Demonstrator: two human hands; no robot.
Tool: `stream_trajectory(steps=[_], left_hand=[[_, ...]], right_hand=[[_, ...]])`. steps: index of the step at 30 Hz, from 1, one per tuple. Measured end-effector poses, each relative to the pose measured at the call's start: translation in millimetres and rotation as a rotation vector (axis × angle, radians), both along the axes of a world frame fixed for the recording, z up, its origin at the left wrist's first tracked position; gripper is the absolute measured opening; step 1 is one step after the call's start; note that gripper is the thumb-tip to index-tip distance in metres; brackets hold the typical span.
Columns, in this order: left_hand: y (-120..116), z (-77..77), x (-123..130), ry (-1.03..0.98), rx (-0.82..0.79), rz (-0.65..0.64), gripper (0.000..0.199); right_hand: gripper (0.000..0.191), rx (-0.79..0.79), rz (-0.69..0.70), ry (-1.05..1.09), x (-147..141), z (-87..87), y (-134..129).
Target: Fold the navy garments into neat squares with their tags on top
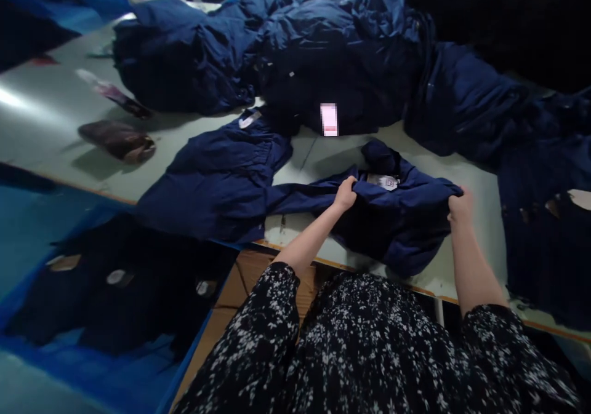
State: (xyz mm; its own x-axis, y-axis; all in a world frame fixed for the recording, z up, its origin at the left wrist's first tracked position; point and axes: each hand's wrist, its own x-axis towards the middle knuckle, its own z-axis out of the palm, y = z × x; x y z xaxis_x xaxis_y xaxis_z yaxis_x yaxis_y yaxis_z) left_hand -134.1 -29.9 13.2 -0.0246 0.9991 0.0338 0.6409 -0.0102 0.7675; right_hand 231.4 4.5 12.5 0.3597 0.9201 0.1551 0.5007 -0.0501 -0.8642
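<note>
A dark navy jacket [410,217] is stretched between my two hands over the table's near edge. My left hand [345,195] is closed on its upper left part, and my right hand [460,206] grips the upper right corner. Between them a white label [388,182] shows near the neck opening. One narrow length of navy cloth runs left from my left hand to another navy garment [212,180], which lies flat and has a gathered band and a white tag. Whether the two pieces are joined, I cannot tell.
A large heap of navy garments [332,26] fills the back of the table [480,217]. More dark garments [545,235] lie at the right. A brown pouch-like item [117,142] sits at the left. Below, a blue-edged container [101,365] holds dark tagged clothes.
</note>
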Motion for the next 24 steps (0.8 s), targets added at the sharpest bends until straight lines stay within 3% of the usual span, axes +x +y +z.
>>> stream_trajectory(steps=[4, 7, 10, 12, 14, 15, 17, 20, 22, 24], left_hand=[[5.1, 40.3, 45.2, -0.183, 0.383, -0.157, 0.036], [-4.3, 61.9, 37.6, -0.101, 0.481, -0.182, 0.036], [-16.4, 55.0, 4.1, 0.057, 0.336, -0.285, 0.035], [-23.3, 39.6, -20.3, 0.184, 0.108, -0.455, 0.039], [-27.0, 24.8, -37.9, 0.259, -0.083, -0.575, 0.039], [-26.7, 19.5, -42.8, 0.274, -0.126, -0.562, 0.037], [-21.0, 14.1, -44.4, 0.288, -0.106, -0.37, 0.041], [-2.4, 12.8, -32.7, 0.349, -0.091, 0.016, 0.085], [10.6, 9.9, -21.4, 0.372, -0.238, 0.106, 0.122], [19.6, 3.4, -11.0, 0.35, -0.374, 0.071, 0.135]], right_hand=[[0.031, 0.345, -0.099, 0.434, 6.1, 20.1, -19.5], [0.036, 0.381, -0.045, 0.431, 35.9, 28.1, -45.5], [0.042, 0.021, 0.169, 0.225, 79.1, 25.6, -75.5], [0.045, -0.313, 0.394, 0.103, 103.8, 19.7, -90.8], [0.047, -0.499, 0.509, 0.03, 119.1, 12.5, -97.9], [0.049, -0.51, 0.495, -0.01, 122.8, 8.7, -98.0], [0.061, -0.453, 0.4, -0.131, 122.9, 1.0, -91.7], [0.111, -0.469, 0.342, -0.318, 109.5, -13.1, -72.3], [0.136, -0.523, 0.361, -0.375, 94.6, -24.5, -57.5], [0.145, -0.546, 0.398, -0.403, 77.8, -35.7, -42.6]])
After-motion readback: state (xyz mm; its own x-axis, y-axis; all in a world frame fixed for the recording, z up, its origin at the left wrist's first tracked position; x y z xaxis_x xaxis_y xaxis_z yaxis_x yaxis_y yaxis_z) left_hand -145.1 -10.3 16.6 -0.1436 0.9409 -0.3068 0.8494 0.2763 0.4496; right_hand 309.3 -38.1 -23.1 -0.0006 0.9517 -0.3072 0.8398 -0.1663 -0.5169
